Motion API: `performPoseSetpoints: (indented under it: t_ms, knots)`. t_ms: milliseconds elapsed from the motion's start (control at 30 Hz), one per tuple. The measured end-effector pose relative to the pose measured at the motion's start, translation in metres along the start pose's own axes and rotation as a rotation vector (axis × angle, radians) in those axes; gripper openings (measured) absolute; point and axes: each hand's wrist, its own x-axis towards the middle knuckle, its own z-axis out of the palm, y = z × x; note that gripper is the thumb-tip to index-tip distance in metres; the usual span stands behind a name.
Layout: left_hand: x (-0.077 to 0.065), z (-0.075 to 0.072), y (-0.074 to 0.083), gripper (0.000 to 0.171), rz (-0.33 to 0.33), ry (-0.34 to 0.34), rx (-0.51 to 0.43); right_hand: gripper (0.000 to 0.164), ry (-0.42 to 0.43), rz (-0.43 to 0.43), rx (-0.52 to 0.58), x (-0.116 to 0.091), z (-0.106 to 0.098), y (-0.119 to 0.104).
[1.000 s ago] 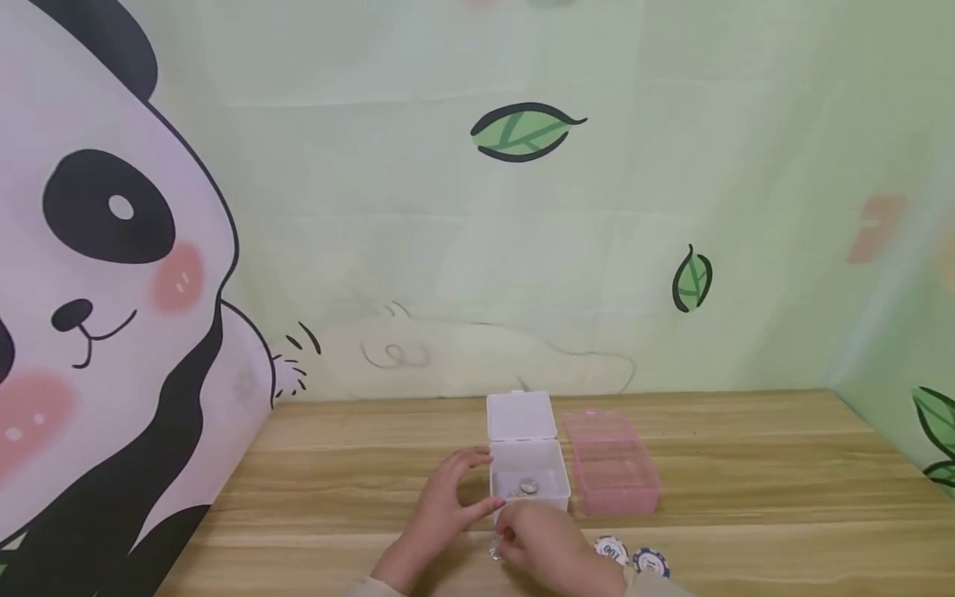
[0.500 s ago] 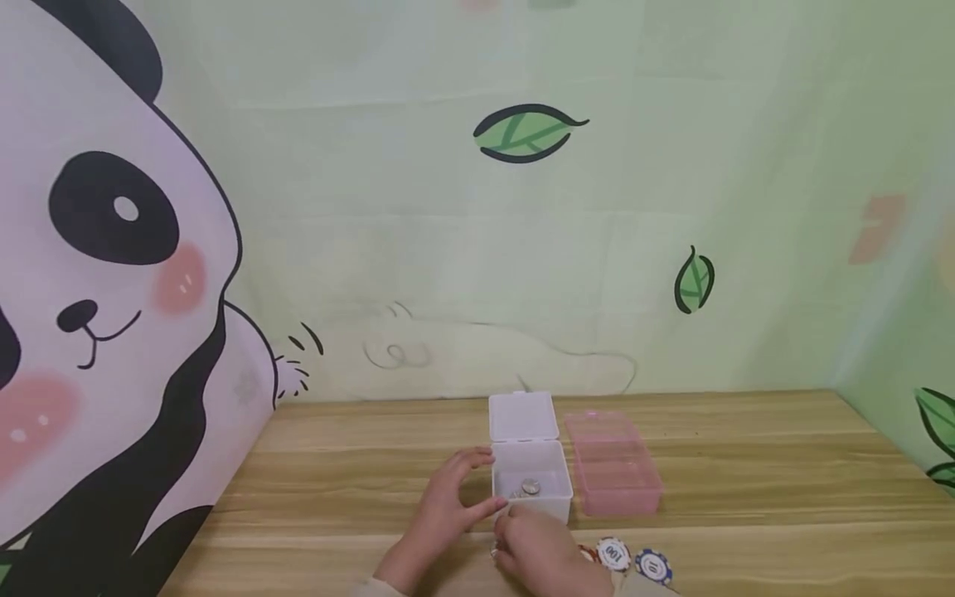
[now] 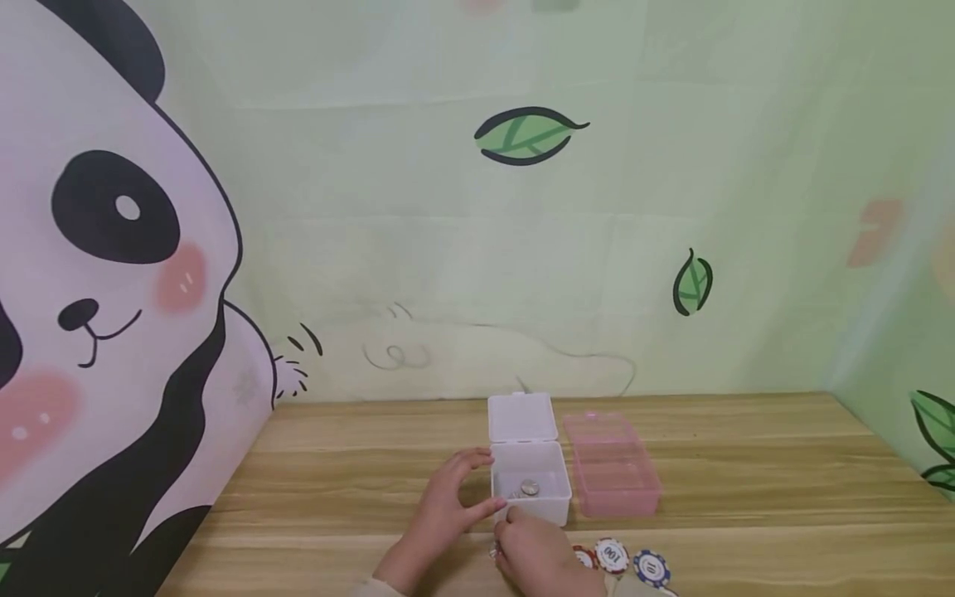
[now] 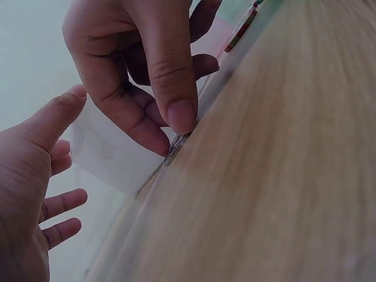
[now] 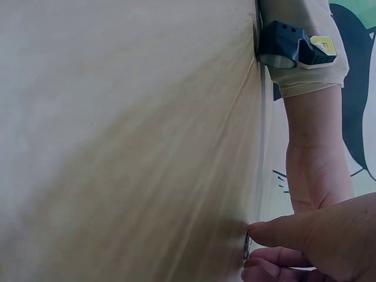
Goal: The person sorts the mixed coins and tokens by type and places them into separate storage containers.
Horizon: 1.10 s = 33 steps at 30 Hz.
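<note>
My right hand [image 3: 539, 551] is down on the table just in front of an open white plastic box [image 3: 552, 510]. Its thumb and a finger pinch the edge of a silver coin [image 4: 174, 151] at the tabletop. Only a sliver of that coin shows in the head view, beside the fingertips. My left hand [image 3: 446, 497] stays at the box's left side, thumb at the front corner and fingers along the wall, loosely spread. Inside the box lie several silver coins [image 3: 530, 487]. The box's lid [image 3: 521, 417] is tipped back.
Right of the white box stands a translucent pink box [image 3: 619, 502], its lid also back. Poker chips lie near my right wrist: a red-rimmed one [image 3: 612, 555], a blue one [image 3: 652, 568] and a partly covered red one [image 3: 584, 557]. A printed cloth backdrop [image 3: 418, 249] rises behind the table.
My right hand has shifted slightly toward me and left, uncovering more of the chips beside it. The left hand and both boxes have stayed in place.
</note>
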Motion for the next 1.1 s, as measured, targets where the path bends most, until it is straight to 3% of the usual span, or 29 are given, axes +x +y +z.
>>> performPoseSetpoints:
  t_ms: [367, 1100]
  knots:
    - [-0.0001, -0.0001, -0.0008, 0.051, -0.013, -0.013, -0.003, 0.016, 0.021, -0.038, 0.0, -0.0009, 0.0001, 0.0025]
    - [-0.0005, -0.0004, 0.0004, 0.052, -0.015, -0.011, -0.013, 0.018, -0.065, -0.056, 0.044, -0.0011, -0.0014, 0.0093]
